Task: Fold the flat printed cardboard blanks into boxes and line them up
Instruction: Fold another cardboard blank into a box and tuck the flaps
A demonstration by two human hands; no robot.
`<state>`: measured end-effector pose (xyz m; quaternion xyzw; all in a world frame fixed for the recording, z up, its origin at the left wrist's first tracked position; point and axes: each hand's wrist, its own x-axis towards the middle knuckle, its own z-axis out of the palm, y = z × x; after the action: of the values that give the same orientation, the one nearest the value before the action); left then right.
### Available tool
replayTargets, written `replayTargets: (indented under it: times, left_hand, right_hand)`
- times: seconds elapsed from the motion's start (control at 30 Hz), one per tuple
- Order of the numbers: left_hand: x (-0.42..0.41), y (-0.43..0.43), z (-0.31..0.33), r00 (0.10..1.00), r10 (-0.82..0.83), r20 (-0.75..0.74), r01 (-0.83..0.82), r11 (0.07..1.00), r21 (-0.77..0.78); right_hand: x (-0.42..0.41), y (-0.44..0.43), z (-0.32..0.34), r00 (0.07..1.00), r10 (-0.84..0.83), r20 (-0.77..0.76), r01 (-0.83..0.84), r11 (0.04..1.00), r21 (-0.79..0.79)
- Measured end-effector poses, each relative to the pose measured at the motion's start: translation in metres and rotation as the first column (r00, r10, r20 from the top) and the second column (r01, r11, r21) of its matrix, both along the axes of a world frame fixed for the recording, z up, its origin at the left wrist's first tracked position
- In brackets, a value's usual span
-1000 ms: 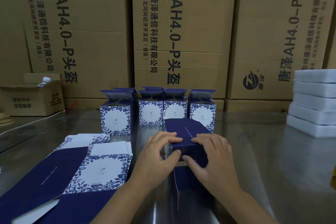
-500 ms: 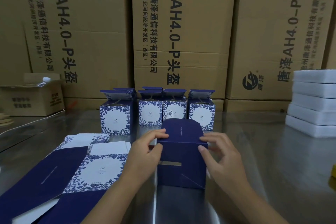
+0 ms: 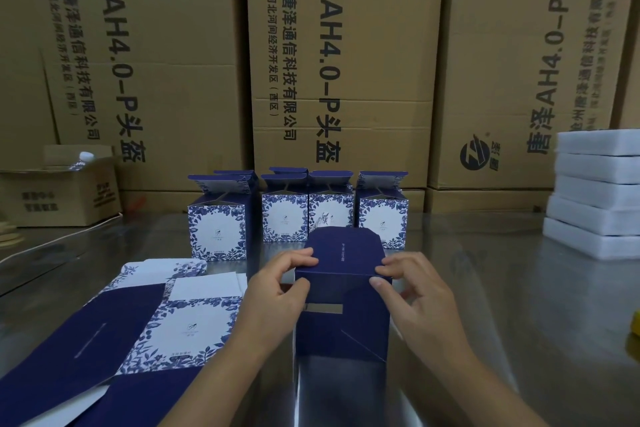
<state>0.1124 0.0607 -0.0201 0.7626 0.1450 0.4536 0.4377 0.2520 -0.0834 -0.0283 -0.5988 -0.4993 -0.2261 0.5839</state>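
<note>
A dark blue box stands on the shiny surface, right in front of the person. The left hand and the right hand each hold one top corner. Each grip is a pinch, with the thumb on the near wall and the fingers on the top edge. I think this keeps the box square while the flap gets bent, as the flap stands up and is not tucked in. Behind it the done boxes stand side by side with lids up. What is inside them cannot be seen. The new box likely goes beside them. Flat blanks lie near the left hand, easy to reach. Far left, a small brown carton holds a bottle.
</note>
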Motion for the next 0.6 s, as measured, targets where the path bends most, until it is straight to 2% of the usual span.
replayTargets:
  times: [0.17,0.3,0.47,0.6]
  left_hand:
    - [-0.001,-0.001,0.0,1.0,-0.006,0.013,0.006,1.0,0.014]
    - [-0.001,-0.011,0.005,1.0,-0.004,0.018,0.002,0.997,0.077]
    - [0.001,-0.02,0.006,0.999,-0.02,-0.039,0.026,0.985,0.168]
    - [-0.001,-0.024,0.008,0.993,-0.065,-0.096,0.081,0.982,0.17]
  right_hand:
    - [-0.002,0.0,-0.002,0.999,-0.035,0.016,0.036,0.999,-0.03]
    - [-0.003,0.001,-0.002,0.985,-0.119,0.122,0.122,0.992,-0.019]
    - [-0.004,0.0,0.0,0.973,-0.176,0.148,0.179,0.984,-0.009]
    - [-0.008,0.0,0.002,0.956,-0.198,0.217,0.203,0.979,-0.002]
